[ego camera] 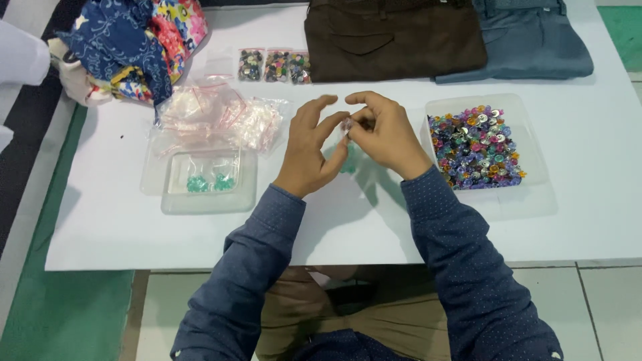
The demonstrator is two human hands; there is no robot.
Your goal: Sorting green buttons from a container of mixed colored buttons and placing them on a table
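Observation:
Both hands meet above the middle of the white table (107, 227). My right hand (384, 134) pinches a small pale button-like piece at its fingertips. My left hand (309, 150) holds a small clear plastic bag (349, 160) with greenish pieces showing inside, its fingers spread beside the right hand's tips. A clear tray of several mixed coloured buttons (476, 147) sits just right of my right hand. A clear tray (204, 200) holding bagged green buttons (208, 182) lies left of my left hand.
A heap of empty clear zip bags (214, 117) lies behind the left tray. Three filled button bags (274, 67) sit at the back. Folded brown trousers (394, 37) and grey-blue trousers (535, 40) lie at the far edge. Patterned cloth (134, 47) is piled far left.

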